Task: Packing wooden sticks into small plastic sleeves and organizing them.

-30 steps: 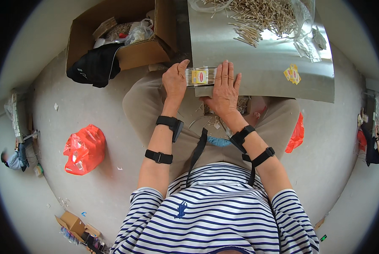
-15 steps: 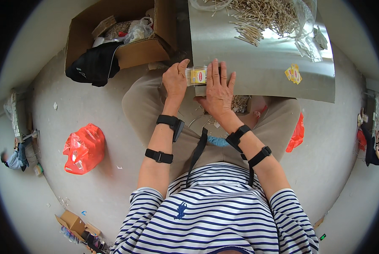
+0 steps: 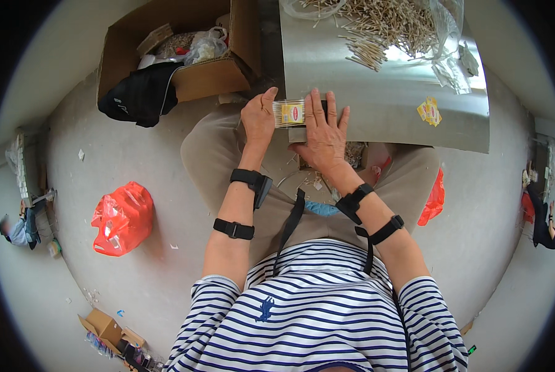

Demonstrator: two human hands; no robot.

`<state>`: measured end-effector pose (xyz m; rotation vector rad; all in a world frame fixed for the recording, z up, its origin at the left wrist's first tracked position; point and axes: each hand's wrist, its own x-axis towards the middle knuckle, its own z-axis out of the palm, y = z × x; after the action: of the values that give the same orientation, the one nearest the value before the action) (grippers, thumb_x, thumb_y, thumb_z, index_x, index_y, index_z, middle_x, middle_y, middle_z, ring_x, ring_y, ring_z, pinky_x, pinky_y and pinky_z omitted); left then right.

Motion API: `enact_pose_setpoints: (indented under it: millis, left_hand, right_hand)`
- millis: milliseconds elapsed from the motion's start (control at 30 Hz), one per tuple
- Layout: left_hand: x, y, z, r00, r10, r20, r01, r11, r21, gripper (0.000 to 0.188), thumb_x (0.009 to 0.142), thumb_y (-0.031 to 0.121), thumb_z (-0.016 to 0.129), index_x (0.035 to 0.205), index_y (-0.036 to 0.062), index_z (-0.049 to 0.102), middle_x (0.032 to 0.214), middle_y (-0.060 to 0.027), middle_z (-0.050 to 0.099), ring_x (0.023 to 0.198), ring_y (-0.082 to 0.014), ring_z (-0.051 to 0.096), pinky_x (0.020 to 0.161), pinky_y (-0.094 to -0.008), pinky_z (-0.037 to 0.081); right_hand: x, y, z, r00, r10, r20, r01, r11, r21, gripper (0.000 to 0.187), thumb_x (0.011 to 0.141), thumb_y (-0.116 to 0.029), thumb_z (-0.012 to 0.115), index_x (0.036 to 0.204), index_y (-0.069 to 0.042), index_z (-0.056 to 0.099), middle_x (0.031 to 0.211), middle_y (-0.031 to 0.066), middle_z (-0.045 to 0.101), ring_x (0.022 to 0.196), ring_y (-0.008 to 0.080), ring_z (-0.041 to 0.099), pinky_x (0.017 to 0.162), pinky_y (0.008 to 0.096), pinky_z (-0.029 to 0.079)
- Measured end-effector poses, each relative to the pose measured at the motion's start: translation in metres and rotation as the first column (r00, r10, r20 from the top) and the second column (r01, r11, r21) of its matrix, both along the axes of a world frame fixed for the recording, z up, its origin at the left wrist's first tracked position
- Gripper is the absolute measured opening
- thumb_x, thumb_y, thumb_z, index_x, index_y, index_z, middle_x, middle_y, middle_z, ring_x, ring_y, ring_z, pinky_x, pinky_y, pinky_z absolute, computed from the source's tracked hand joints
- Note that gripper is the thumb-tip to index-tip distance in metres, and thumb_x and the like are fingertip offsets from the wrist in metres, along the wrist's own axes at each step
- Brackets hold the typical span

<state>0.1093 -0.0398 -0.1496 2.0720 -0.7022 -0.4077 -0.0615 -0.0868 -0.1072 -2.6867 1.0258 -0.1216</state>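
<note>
A clear packet of cotton swabs [image 3: 289, 113] with a yellow and red label lies across the left edge of the metal tabletop [image 3: 383, 118]. My left hand [image 3: 259, 123] is closed on the packet's left end, thumb pointing up. Flat over its right end rests my right hand [image 3: 327, 133], fingers stretched out and slightly apart, thumb toward the left. Beside those fingers shows a dark strip, mostly covered by the hand. Loose cotton swabs [image 3: 392, 25] are heaped at the table's far side. Several small yellow labels [image 3: 429, 111] lie to the right.
An open cardboard box [image 3: 209, 80] with bags inside stands at far left, a black garment [image 3: 138, 96] over its side. A red plastic bag [image 3: 123, 218] sits on the floor at left. Crumpled clear plastic [image 3: 451, 68] lies by the heap. Other people appear at both rims.
My right hand's fingers have spread a little and shifted slightly right. My left hand keeps its hold on the packet. At the far right rim, a person has changed posture.
</note>
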Motion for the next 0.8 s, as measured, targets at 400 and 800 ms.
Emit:
enact_pose_setpoints:
  millis: [400, 800]
  left_hand:
    - [-0.003, 0.004, -0.004, 0.983, 0.084, -0.166, -0.089, 0.996, -0.024, 0.062, 0.102, 0.053, 0.061, 0.088, -0.0064, 0.069, 0.074, -0.0255, 0.062, 0.069, -0.0311, 0.06, 0.073, -0.044, 0.051]
    - [-0.013, -0.004, -0.014, 0.922, 0.161, -0.353, -0.226, 0.962, -0.15, 0.057, 0.104, 0.046, 0.063, 0.086, -0.008, 0.068, 0.069, -0.0178, 0.059, 0.067, -0.0213, 0.05, 0.069, -0.0397, 0.049]
  right_hand:
    - [0.002, 0.002, -0.002, 0.999, -0.019, -0.026, 0.018, 1.0, -0.017, 0.136, 0.061, -0.052, 0.092, 0.166, -0.005, 0.02, 0.174, 0.0112, 0.016, 0.16, 0.0406, 0.011, 0.122, 0.0715, 0.011]
    - [0.009, 0.003, -0.004, 0.988, -0.027, -0.151, 0.018, 0.998, -0.059, 0.131, 0.063, -0.047, 0.093, 0.165, -0.003, 0.023, 0.173, 0.0124, 0.014, 0.159, 0.0438, 0.01, 0.124, 0.0682, 0.013]
